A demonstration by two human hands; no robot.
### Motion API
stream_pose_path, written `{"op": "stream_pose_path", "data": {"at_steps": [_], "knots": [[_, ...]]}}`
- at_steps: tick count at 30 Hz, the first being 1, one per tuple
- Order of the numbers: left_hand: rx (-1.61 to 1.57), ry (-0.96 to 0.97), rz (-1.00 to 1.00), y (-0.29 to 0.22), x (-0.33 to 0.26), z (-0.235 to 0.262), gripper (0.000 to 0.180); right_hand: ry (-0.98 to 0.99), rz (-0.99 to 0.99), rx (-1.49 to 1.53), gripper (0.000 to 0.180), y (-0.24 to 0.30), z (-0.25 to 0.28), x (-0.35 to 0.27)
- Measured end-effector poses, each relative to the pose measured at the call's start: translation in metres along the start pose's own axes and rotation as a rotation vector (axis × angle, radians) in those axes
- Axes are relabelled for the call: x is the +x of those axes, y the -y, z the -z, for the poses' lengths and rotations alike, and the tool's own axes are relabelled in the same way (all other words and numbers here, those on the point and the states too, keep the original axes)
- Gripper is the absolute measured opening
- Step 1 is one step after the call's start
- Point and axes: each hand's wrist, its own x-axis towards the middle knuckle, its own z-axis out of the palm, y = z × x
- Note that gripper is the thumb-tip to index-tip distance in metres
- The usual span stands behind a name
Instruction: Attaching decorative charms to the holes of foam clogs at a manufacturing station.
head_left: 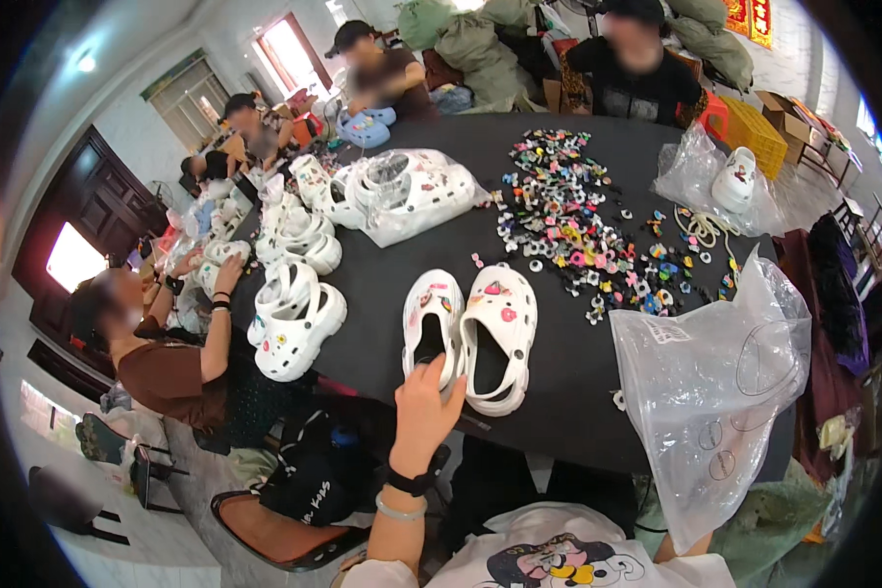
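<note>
The back of the left white clog (433,297) is touched by the left grip (427,404), but it cannot be told if the clog is pinched tight. The right white clog (503,310) is set just beside it, ahead and to the right of that grip. The right grip is hidden from sight. A heap of little bright charms (583,235) is spread farther ahead on the black surface (377,269). A clear bag (710,382) is seen to the right, and more white clogs (289,351) are put to the left
</note>
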Motion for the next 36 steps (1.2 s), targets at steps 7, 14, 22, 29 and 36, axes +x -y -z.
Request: {"op": "stream_pose_path", "data": {"at_steps": [7,14,22,29,36], "knots": [[-0.19,-0.135,0.055,0.01,-0.021,0.038,0.049,0.044,-0.033,-0.138,0.089,-0.002,0.005,-0.004],[-0.589,0.048,0.072,-0.031,-0.057,0.075,0.045,0.109,-0.012,-0.256,0.091,-0.008,-0.002,-0.001],[-0.604,0.459,-0.389,-0.075,-0.087,-0.021,0.077,0.212,0.048,-0.407,0.094,0.005,-0.011,0.011],[-0.969,0.553,-0.196,-0.077,-0.085,-0.028,0.055,0.261,0.119,-0.523,0.096,0.011,-0.017,0.019],[-0.47,0.304,-0.366,-0.052,-0.09,-0.023,0.052,0.3,0.154,-0.617,0.099,0.008,-0.016,0.029]]}}
